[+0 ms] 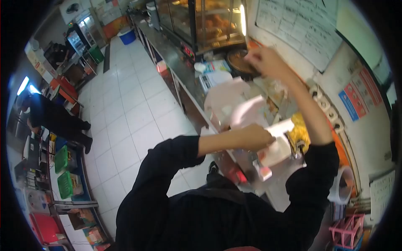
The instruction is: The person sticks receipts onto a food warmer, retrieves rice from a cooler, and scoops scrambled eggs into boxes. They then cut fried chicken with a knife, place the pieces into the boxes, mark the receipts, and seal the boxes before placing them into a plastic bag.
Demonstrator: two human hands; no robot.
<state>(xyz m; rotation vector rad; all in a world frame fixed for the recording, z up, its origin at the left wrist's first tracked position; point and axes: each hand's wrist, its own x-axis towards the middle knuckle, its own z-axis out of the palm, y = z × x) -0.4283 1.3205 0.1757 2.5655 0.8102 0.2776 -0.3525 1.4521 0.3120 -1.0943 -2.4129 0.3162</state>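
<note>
My left hand (260, 138) reaches across the counter, its fingers closed on a piece of white folded card (281, 127). Pale pinkish-white paper sheets (247, 112) stand and lie just beyond it. Below the hand is an open white container (277, 151) with something reddish inside. My right hand (263, 61) is raised farther up the counter, close to a round brown pan (238, 61). Its fingers are bent together and slightly blurred; whatever they hold, if anything, cannot be made out. A digital scale (214, 79) sits beside the paper.
A lit glass food cabinet (217, 25) stands at the counter's far end. Yellow packaging (298, 129) lies near the wall, below several power sockets (324, 104). Another person (54, 117) works at the left bench, across the white tiled floor (134, 104). A pink basket (348, 231) is lower right.
</note>
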